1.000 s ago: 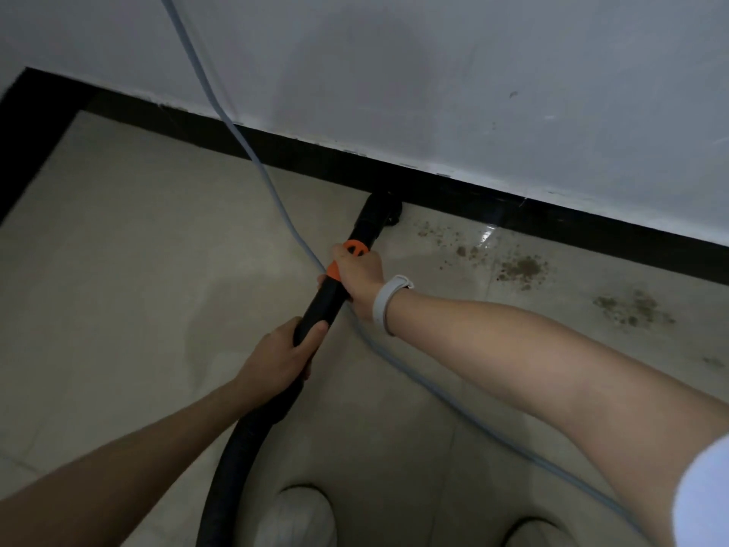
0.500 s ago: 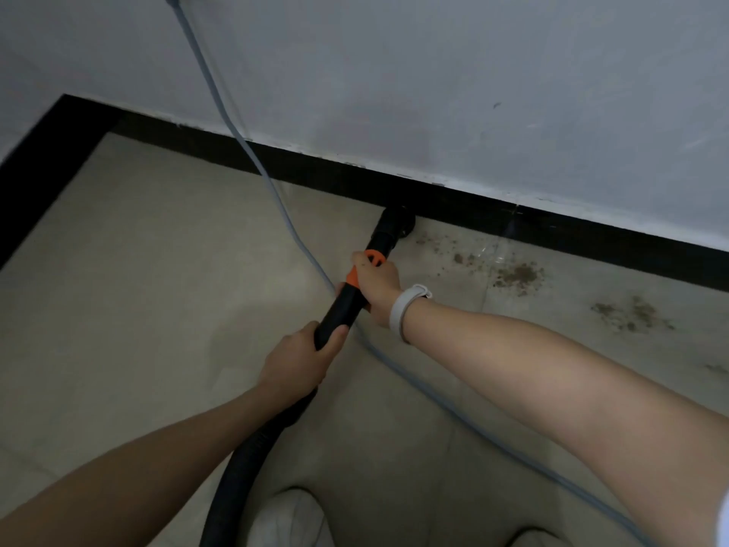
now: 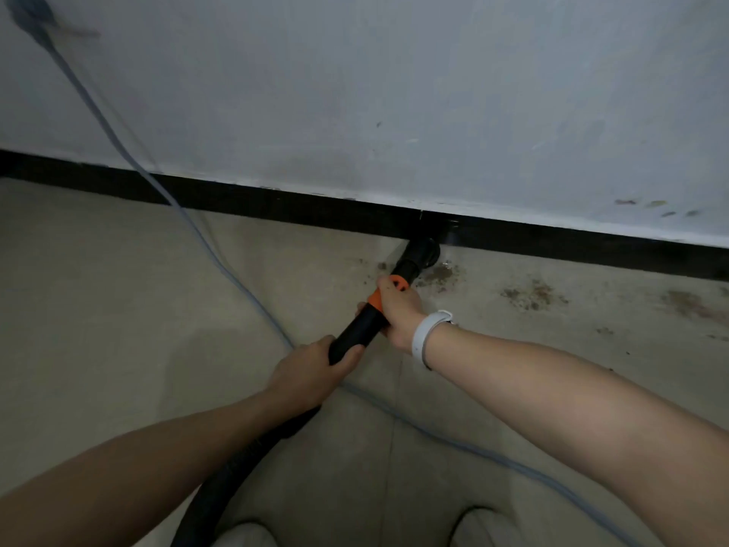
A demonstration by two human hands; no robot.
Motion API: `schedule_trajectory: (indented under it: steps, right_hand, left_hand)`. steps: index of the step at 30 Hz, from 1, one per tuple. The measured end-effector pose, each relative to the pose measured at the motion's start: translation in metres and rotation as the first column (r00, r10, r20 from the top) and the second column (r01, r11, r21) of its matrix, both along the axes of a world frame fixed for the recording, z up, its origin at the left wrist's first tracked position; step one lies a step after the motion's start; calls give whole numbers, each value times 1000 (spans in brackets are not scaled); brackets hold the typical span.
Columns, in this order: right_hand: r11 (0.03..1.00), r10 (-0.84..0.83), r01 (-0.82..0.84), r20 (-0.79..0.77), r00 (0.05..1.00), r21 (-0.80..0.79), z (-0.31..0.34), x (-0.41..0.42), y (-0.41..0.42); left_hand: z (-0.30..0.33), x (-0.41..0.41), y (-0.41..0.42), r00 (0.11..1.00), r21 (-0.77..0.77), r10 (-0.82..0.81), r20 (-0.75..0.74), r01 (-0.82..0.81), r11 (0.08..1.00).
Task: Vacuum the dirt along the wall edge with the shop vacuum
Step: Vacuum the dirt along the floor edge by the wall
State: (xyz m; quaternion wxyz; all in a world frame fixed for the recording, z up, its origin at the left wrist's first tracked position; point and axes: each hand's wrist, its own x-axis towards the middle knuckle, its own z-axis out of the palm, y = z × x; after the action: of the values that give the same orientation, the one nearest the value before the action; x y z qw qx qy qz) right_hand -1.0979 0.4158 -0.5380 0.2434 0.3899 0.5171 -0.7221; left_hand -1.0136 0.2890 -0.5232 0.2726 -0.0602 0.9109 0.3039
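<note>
Dirt point(image 3: 442, 273) at nozzle point(image 3: 422, 252), seemingly touching; left hand point(image 3: 311, 369), right hand point(image 3: 398, 309) clenched round wand point(image 3: 361, 327)

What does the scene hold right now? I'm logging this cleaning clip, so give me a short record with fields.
tool: black hose with nozzle and orange collar
left hand: grip shut on the hose, behind the collar
right hand: grip shut at the collar; white wristband
nozzle place: on the floor, against the black baseboard
dirt: brown patches along the baseboard, to the right of the nozzle
cable: pale blue, runs from the wall across the floor
</note>
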Motion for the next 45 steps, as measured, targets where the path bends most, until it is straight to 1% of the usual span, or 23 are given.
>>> schedule_trajectory:
  steps: [5, 9, 12, 17, 22, 27, 32, 37, 41, 45]
  right_hand:
    - [994, -103, 103, 5, 995, 24, 2, 2, 43]
    - [989, -149, 149, 8, 989, 17, 3, 4, 68]
    - [985, -173, 174, 32, 984, -22, 4, 0, 68]
    - [975, -191, 197, 72, 979, -98, 1, -9, 45]
    - [984, -110, 122, 98, 989, -131, -3, -13, 14]
    - [985, -25, 42, 103, 994, -169, -3, -13, -17]
    - [969, 134, -111, 94, 986, -220, -1, -13, -56]
    - [942, 292, -271, 87, 952, -197, -7, -2, -111]
    - [920, 339, -308, 96, 936, -242, -11, 20, -138]
    - [916, 338, -307, 84, 938, -257, -10, 32, -132]
  left_hand:
    - [0, -14, 31, 992, -20, -123, -13, 123, 992]
    - [1, -18, 50, 977, -49, -211, -33, 210, 977]
    - [0, -22, 48, 972, -82, -227, -55, 223, 971]
    - [2, -26, 26, 982, -97, -175, -75, 167, 981]
    - [4, -17, 0, 996, -87, -76, -43, 72, 994]
    - [6, -4, -23, 998, -116, 2, -65, -9, 993]
    - [8, 12, -50, 990, -157, 121, -72, -131, 979]
    - [10, 39, -84, 965, -228, 252, -77, -263, 938]
    - [11, 66, -102, 944, -223, 321, -75, -330, 918]
    - [12, 74, -99, 954, -210, 294, -53, -298, 931]
